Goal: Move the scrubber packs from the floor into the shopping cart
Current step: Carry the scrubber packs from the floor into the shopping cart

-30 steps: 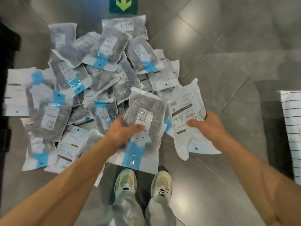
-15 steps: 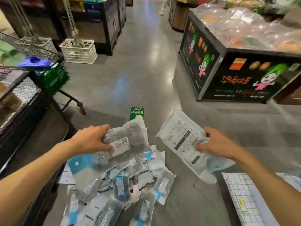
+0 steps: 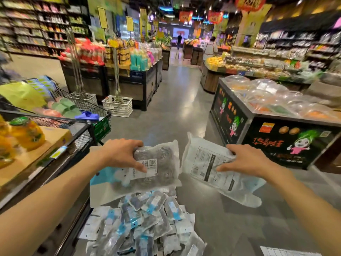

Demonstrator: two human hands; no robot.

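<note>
My left hand (image 3: pixel 122 155) grips a scrubber pack (image 3: pixel 156 174), clear plastic with grey steel scrubbers, a white label and a blue band, held above the floor. My right hand (image 3: pixel 245 159) holds a second pack (image 3: pixel 208 163) with its white printed back facing me. Below both hands a heap of several more packs (image 3: pixel 145 224) lies on the grey floor. The wire shopping cart (image 3: pixel 103 124) stands to the left, with green and pink items and a blue thing in its basket.
A dark counter (image 3: pixel 55 163) at my left carries a cardboard box and yellow jars. A black produce stand (image 3: pixel 273 133) is at the right. White crates (image 3: pixel 118 106) stand further down the aisle. People are far off at the back.
The view has swung up from the floor heap to the aisle. Both hands have lifted their packs clear of the heap, and the cart has come into view on the left.
</note>
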